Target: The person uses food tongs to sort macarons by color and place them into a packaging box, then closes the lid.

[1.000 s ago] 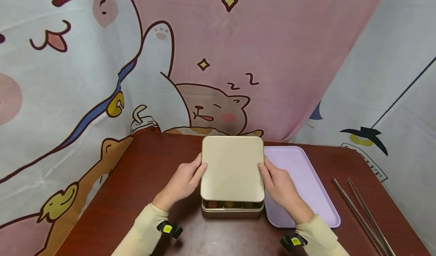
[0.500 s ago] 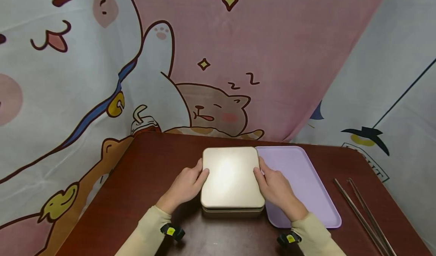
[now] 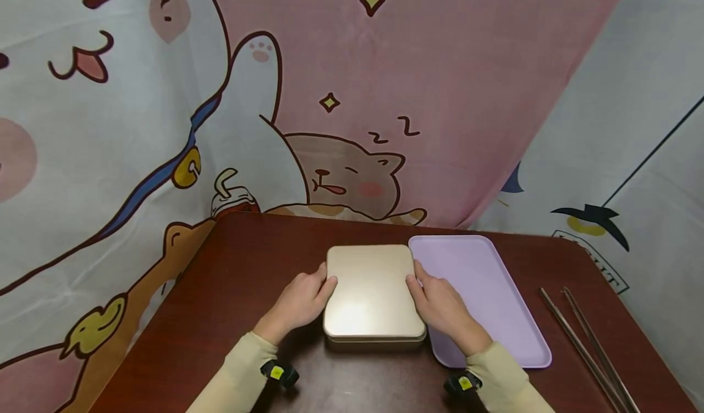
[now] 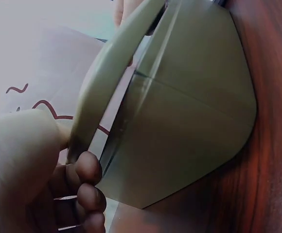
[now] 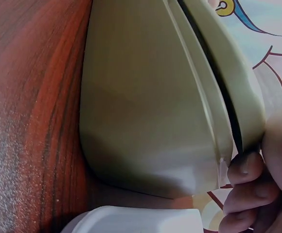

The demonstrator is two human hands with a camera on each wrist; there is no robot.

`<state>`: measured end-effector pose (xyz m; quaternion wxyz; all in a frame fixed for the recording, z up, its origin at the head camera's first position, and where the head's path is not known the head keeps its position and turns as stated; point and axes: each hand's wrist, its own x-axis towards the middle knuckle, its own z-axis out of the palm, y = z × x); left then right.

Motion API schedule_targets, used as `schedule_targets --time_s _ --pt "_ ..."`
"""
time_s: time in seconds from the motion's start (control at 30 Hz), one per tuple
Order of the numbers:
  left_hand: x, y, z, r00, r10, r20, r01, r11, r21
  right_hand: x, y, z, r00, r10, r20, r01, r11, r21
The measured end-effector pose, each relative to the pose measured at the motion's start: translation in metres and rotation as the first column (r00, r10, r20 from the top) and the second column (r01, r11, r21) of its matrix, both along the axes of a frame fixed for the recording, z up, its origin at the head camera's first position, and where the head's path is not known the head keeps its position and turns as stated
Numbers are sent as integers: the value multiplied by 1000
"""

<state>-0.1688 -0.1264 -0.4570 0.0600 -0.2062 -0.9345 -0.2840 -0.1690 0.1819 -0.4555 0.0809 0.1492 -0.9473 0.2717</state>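
A pale gold metal lid [image 3: 374, 294] lies over a matching square tin box [image 3: 376, 344], whose contents it hides. My left hand [image 3: 301, 297] grips the lid's left edge, thumb on top and fingers below. The right hand [image 3: 444, 306] pinches the opposite edge in the same way. In the left wrist view, light shows through a gap between the lid [image 4: 107, 73] and the box's rim. A narrower dark gap runs along the box [image 5: 141, 97] in the right wrist view. The box stands flat on the table.
Beside the box on the right lies a lilac tray [image 3: 495, 315], close behind my right hand. Metal tongs [image 3: 583, 346] rest farther right on the dark red wooden table [image 3: 247, 260]. A cartoon-printed cloth [image 3: 467, 95] hangs behind the table.
Both hands have lowered the lid toward me onto the box. The contents and dark opening seen at the front earlier are now covered. Tray and tongs have stayed put.
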Motion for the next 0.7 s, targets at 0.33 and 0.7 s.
schedule_targets --time_s 0.33,0.7 --pt "-1 3 -6 1000 -2 14 2 1000 -32 0 3 -4 1000 12 17 -12 1000 10" --pt "-2 5 -8 1000 -11 1 11 999 -45 -4 6 -10 999 18 40 -19 1000 6"
